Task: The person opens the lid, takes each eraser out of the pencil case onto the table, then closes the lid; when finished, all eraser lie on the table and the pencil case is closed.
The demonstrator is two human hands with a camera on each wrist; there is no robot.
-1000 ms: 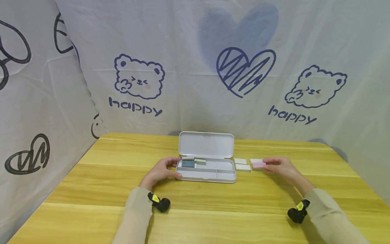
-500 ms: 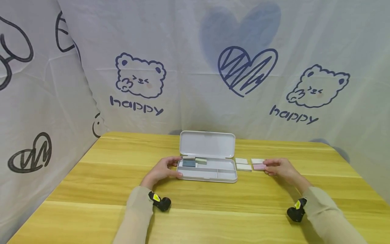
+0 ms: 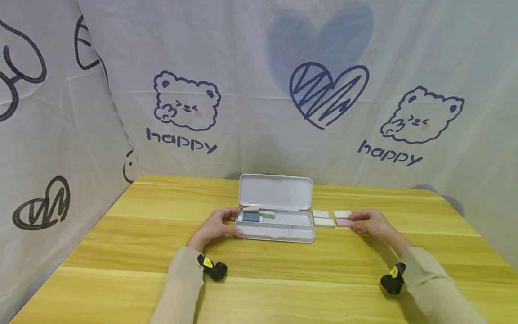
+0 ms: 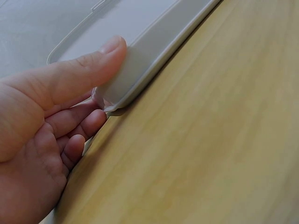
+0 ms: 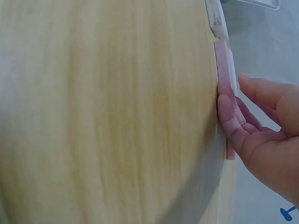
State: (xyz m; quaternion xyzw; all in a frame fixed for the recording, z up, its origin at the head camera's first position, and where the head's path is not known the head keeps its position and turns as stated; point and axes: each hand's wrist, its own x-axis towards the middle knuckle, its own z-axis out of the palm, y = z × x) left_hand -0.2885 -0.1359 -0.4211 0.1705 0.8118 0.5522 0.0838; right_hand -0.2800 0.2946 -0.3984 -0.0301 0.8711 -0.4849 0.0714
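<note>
Pink block (image 3: 343,222), head view: flat on the wooden table (image 3: 259,288), right of the white case (image 3: 252,232), front right in a group with three white blocks (image 3: 323,222); its right end hidden by the right hand (image 3: 374,225), whose fingers are partly bent at that end; white case, lid (image 3: 275,192) raised, gripped at its left end by the left hand (image 3: 212,227), thumb at the front corner, fingers at the rear; in its back compartment, a blue-grey block (image 3: 251,217), a green block (image 3: 267,214) and a greyish block partly covered; a white sliver beside the blue-grey one, too little shown to identify.

Left wrist view: left thumb laid over the case's rim, other fingers bent at the corner, some tips obscured; case cut off at the top, contents unseen.

Right wrist view: one fingertip against the pink block, another digit apart from it; whether the hand pinches the block or merely touches it, cannot tell; neighbouring white block cut off above.
</note>
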